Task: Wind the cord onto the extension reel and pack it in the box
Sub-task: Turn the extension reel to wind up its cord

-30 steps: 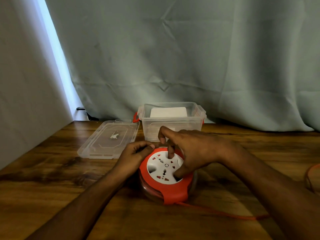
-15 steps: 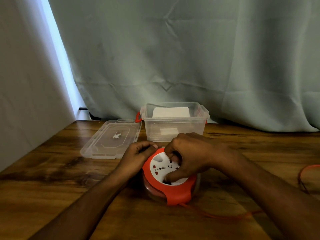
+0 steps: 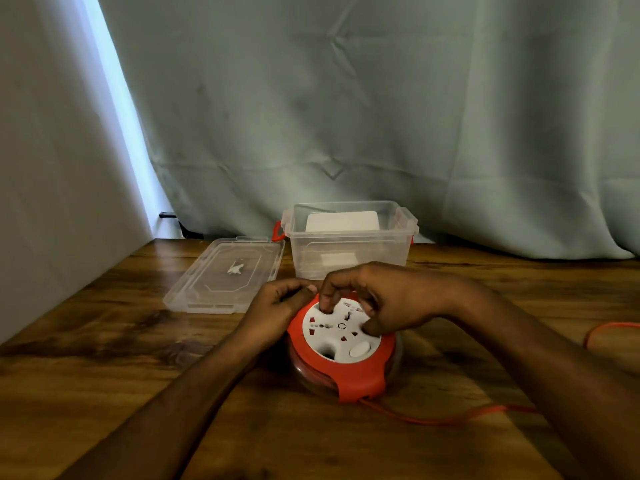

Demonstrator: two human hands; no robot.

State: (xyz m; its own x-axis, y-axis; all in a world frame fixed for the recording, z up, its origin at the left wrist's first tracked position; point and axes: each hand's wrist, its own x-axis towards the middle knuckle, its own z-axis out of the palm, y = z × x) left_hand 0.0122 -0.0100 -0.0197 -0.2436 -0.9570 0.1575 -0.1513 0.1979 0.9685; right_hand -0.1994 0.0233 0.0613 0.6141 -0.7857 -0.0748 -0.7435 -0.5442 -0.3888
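Head view: a wooden table (image 3: 104,358) in front of a curtain (image 3: 381,116).
Lid (image 3: 225,273): flat on the table, left of the box.
Left hand (image 3: 277,301): curled, gripping the reel's left rim.
Reel (image 3: 343,348): on the table, just in front of the box.
Box (image 3: 349,237): open, clear.
Right hand (image 3: 377,299): curled over the reel's white face, fingertips pressing into it.
Cord (image 3: 450,415): trails right from the reel's front.

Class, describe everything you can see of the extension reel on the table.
The reel is a round drum lying flat on the wooden table, with a red top frame, a white socket face and a clear lower body showing red cord inside. The left hand holds its rim; the right hand has fingers on the face. The cord trails right.
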